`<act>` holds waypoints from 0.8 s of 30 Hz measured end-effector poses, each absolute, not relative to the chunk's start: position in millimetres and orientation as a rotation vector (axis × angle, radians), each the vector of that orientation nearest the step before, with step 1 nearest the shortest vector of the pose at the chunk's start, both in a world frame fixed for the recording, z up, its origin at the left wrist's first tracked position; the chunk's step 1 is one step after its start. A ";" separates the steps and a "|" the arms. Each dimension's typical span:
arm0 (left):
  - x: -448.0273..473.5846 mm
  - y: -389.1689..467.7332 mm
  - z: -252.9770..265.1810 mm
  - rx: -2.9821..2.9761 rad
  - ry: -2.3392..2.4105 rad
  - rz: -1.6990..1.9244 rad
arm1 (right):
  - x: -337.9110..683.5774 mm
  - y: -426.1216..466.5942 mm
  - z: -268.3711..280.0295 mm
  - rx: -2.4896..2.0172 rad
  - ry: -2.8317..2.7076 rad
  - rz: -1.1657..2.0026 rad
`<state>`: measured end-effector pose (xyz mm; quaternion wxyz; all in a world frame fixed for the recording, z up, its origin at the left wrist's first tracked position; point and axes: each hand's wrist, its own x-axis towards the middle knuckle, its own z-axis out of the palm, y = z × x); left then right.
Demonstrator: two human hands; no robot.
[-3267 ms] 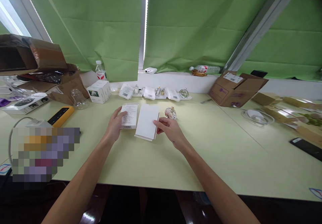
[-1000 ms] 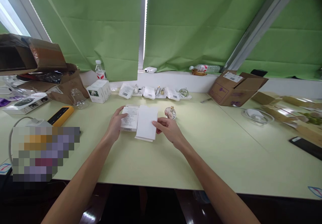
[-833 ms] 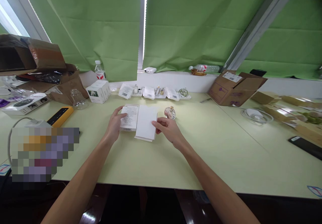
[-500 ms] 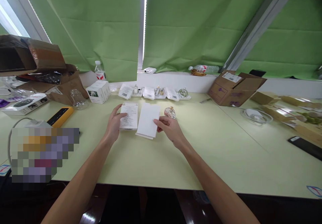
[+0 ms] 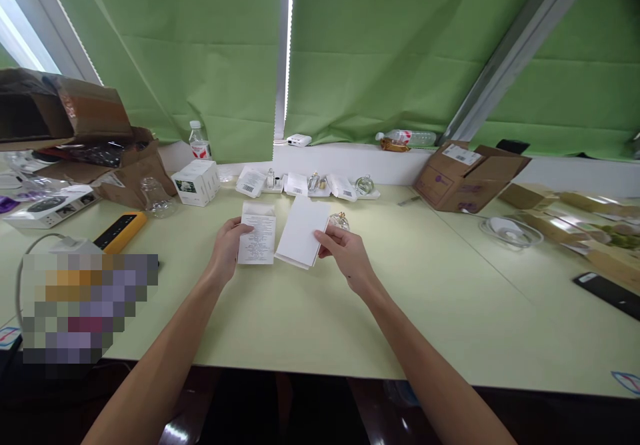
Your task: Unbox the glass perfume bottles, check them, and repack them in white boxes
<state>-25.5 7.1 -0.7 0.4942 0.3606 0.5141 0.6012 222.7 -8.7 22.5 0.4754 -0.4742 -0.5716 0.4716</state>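
Between thumb and fingers, my left hand [image 5: 229, 248] grips a white carton [image 5: 257, 238] by its left side; small print covers the face turned to me, and a flap stands out at its top. My right hand [image 5: 346, 255] pinches the right edge of a plain white box insert [image 5: 303, 231], tilted with its top to the right. Just behind my right fingers, a clear glass bottle with a gold-coloured top [image 5: 341, 219] stands on the table, partly hidden by the hand and the insert.
Along the back lie several opened white cartons [image 5: 341, 187] with small bottles on white inserts. White boxes [image 5: 195, 183] and a yellow-black power strip [image 5: 120, 238] are at left. At right are a brown cardboard box [image 5: 450, 177], a coiled white cable [image 5: 510, 231] and a black phone-like object [image 5: 607, 293].
The insert has shifted up and right in my right hand, widening its gap from the carton at the top. The carton has tipped, so its barcode edge no longer shows.
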 end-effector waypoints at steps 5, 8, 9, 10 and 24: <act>-24.6 6.0 1.8 0.909 1.240 1.459 | 224.3 -5.8 22.3 -1.138 -1.332 1.141; -22.5 3.7 3.1 0.987 1.199 1.458 | 222.7 -7.0 24.1 -1.084 -1.312 1.147; -21.3 2.6 3.9 1.020 1.179 1.449 | 222.1 -7.9 25.2 -1.062 -1.304 1.146; -19.7 1.4 4.9 1.052 1.162 1.438 | 221.5 -9.0 26.3 -1.041 -1.297 1.144; -5.9 -15.2 22.3 1.270 1.139 1.276 | 219.7 -14.5 34.2 -1.004 -1.243 1.107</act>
